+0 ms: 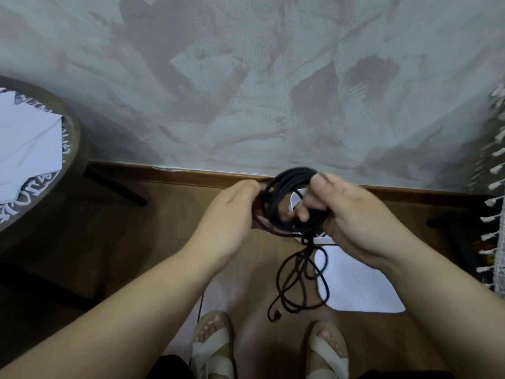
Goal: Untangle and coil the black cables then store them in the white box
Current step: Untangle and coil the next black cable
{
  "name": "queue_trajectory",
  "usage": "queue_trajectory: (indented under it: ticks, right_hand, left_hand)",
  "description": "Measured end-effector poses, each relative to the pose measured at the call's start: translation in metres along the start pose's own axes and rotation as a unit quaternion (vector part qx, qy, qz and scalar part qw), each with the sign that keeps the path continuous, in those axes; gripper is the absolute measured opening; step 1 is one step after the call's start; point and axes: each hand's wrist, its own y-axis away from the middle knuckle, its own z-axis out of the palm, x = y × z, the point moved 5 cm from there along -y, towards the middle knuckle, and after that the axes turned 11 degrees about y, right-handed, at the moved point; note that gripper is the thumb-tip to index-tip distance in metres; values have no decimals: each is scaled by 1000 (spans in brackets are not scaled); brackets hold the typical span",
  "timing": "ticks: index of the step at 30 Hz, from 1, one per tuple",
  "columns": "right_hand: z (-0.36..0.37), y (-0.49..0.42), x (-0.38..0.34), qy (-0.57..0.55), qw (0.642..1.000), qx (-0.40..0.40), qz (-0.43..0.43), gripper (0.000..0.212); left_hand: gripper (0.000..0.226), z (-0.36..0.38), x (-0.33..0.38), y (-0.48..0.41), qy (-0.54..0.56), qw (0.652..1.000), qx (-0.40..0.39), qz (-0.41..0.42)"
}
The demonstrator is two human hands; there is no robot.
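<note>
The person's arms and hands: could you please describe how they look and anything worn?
Nothing shows: the left hand and right hand are bare, without gloves, rings, watch or bracelet, and both forearms are sleeveless to the frame's edge.

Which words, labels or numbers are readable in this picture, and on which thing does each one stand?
On the round table: white ornate lettering round its edge, too blurred and half covered to read.
No text shows on the black cable, the white box or the sandals.

Bare forearms (136, 310); cream cross-strap sandals (210, 348); dark clothing (169, 368) at the lower edge.
</note>
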Motion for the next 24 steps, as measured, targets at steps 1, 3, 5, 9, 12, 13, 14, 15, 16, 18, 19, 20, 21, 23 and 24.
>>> queue_trajectory:
  ticks: [1,3,5,9,12,13,14,15,16,18,19,20,21,23,24]
  right_hand:
    - [-6,-3,1,-65,997,47,7,29]
    - [-20,-7,-1,-134,982,134,11,30]
    - [-30,-7,-5,-105,977,187,-4,29]
    - [-23,0,-13,11,989,147,-31,23]
    - [-6,3,-19,156,984,77,-39,19]
    - [-2,4,-20,210,975,62,-47,18]
    - [2,4,-21,258,964,51,-50,17]
    - [3,4,-19,287,956,43,-47,17]
    - [5,4,-18,296,954,34,-38,17]
    - [10,4,-14,289,957,1,-27,20]
    - [12,4,-11,281,959,-15,-25,22]
    - [14,4,-10,267,963,-27,-25,25]
    - [15,5,-11,248,968,-30,-26,27]
    - [14,4,-13,215,976,-18,-28,29]
    - [14,4,-14,210,977,-10,-29,28]
  left_hand:
    - [37,-4,-5,-4,33,999,14,-34]
    - [34,-11,-12,-6,14,995,2,-97]
    - [32,-11,-18,-2,-94,982,-69,-146]
    - [27,-11,-10,-3,-261,962,-77,-40]
    - [25,-2,7,-1,-78,992,-92,41]
    - [36,2,12,1,-46,991,-113,54]
    - [42,6,14,4,-46,987,-138,67]
    - [43,9,14,5,-64,982,-158,80]
    - [42,12,13,7,-91,978,-166,89]
    - [40,12,10,6,-128,974,-168,79]
    - [43,12,9,6,-119,974,-182,62]
    - [45,14,7,7,-87,974,-206,39]
    - [44,16,6,8,-40,974,-224,19]
    - [35,20,11,10,41,971,-234,0]
    - [32,21,12,10,56,973,-223,0]
